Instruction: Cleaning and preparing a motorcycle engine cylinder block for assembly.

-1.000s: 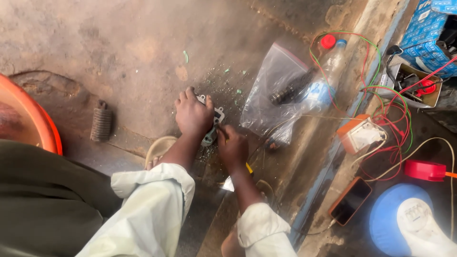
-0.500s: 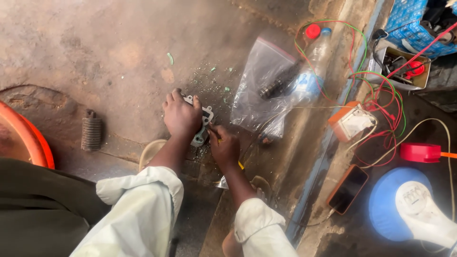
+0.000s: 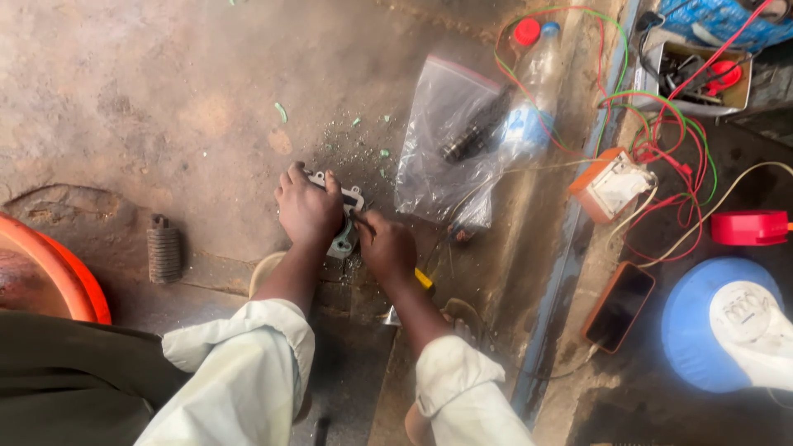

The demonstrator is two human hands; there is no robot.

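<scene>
My left hand (image 3: 307,208) presses down on a flat grey metal part (image 3: 345,216) that lies on the concrete floor (image 3: 165,99). My right hand (image 3: 388,248) is closed on a tool with a yellow handle (image 3: 423,279); its tip meets the metal part beside the left hand. The tool's tip is mostly hidden by my fingers. Small green and pale flakes (image 3: 363,140) are scattered on the floor just beyond the part.
A clear plastic bag (image 3: 450,140) with a dark part inside lies to the right, next to a plastic bottle (image 3: 533,91). Red and green wires (image 3: 661,140), an orange-and-white box (image 3: 611,183), a phone (image 3: 618,307), a blue lamp (image 3: 727,330), a coil spring (image 3: 163,249) and an orange basin (image 3: 58,264) surround me.
The view has drifted, so everything sits slightly lower left in the picture. Both hands stay on the metal part and the tool with little movement.
</scene>
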